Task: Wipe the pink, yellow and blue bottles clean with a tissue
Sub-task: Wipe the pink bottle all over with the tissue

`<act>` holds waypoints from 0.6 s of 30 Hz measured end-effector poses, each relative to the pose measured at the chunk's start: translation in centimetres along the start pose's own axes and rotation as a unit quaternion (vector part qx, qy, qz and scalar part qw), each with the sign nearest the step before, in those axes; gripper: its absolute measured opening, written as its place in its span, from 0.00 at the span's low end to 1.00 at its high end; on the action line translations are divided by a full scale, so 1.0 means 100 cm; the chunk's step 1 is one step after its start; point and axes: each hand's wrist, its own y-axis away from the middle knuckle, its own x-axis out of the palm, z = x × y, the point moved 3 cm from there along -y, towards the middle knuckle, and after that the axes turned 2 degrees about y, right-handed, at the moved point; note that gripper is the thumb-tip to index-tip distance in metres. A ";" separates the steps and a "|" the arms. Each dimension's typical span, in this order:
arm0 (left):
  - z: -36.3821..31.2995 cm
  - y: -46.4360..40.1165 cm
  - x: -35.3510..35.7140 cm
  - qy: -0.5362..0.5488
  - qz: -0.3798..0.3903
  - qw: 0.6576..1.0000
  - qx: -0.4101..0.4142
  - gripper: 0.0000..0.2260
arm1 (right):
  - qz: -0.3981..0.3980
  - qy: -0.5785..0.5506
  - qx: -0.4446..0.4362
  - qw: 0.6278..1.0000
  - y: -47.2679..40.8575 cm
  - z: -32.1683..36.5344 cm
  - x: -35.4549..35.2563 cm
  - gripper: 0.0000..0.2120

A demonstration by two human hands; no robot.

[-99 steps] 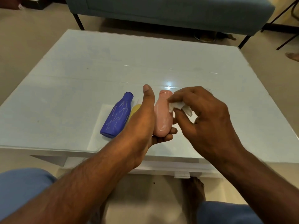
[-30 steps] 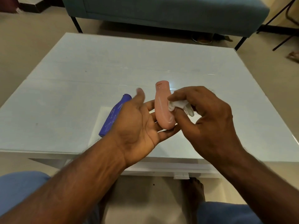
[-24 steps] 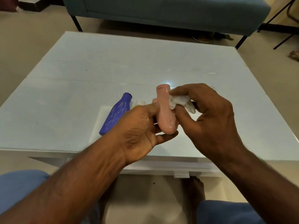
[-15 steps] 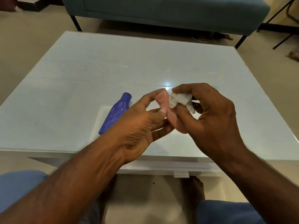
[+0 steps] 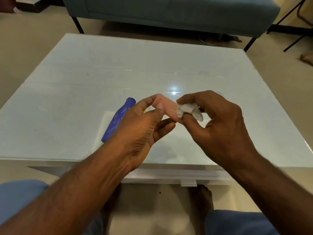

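Both hands met over the table (image 5: pixel 84 85): left hand (image 5: pixel 144 129) pinched the pink bottle (image 5: pixel 166 107); right hand (image 5: pixel 218 122) pressed a crumpled tissue (image 5: pixel 188 109) against it.

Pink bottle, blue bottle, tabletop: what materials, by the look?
Pink bottle: likely plastic, smooth with a faint sheen. Blue bottle: probably plastic too, matte, pale scratch-like marks. Tabletop: apparently glass over white, glossy; it mirrors a lamp.

Both forearms extend forward, converging at centre. The left hand (image 5: pixel 144 131) is palm-right, its thumb and fingers pinching the pink bottle (image 5: pixel 166 107). The right hand (image 5: pixel 218 126) is back-up, its thumb and fingers clamping a wadded tissue (image 5: pixel 188 110) against that bottle.
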 end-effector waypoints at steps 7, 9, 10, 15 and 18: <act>-0.003 -0.001 -0.003 -0.015 -0.032 0.999 0.007 0.16 | 0.023 0.015 -0.029 0.999 0.001 0.002 0.006 0.11; -0.004 -0.001 -0.003 -0.010 -0.032 0.999 0.005 0.16 | -0.007 0.009 -0.001 1.000 -0.002 -0.005 0.001 0.11; -0.004 -0.001 -0.003 -0.009 -0.028 1.000 0.004 0.16 | -0.014 0.006 0.004 1.000 -0.002 -0.006 0.000 0.10; -0.001 0.001 -0.001 -0.030 -0.004 1.000 -0.003 0.17 | 0.039 0.006 -0.073 0.997 0.007 0.017 0.012 0.12; -0.002 0.001 -0.001 -0.032 -0.009 0.999 -0.003 0.17 | 0.030 -0.004 -0.067 0.997 0.003 0.014 0.011 0.11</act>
